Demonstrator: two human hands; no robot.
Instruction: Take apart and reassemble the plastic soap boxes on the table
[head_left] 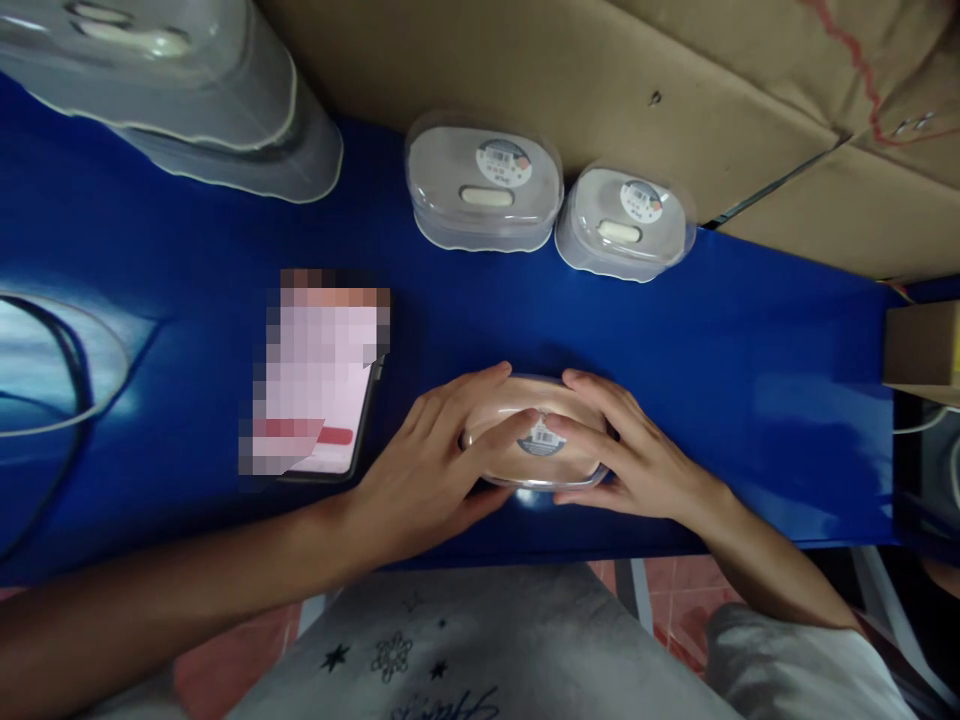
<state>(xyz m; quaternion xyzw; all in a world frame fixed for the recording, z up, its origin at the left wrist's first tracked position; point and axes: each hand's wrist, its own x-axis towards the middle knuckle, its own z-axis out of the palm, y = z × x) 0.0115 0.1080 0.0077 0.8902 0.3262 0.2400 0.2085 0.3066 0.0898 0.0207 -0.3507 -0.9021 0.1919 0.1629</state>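
An oval plastic container [499, 398] with a clear lid sits near the front edge of the blue table, a round barcode label [541, 437] on its top. My left hand [431, 450] wraps its left side, a finger reaching across to the label. On the right side my right hand [637, 450] grips the same container, one finger also touching the label. Both thumbs lie along the near rim. What the container holds cannot be made out.
Two lidded plastic containers [450, 170] [592, 185] stand at the back against brown cardboard [540, 60]. Larger stacked containers [225, 80] are at the back left. A phone [322, 375] lies left of my hands; cables [71, 370] are at far left, a small box [919, 345] far right.
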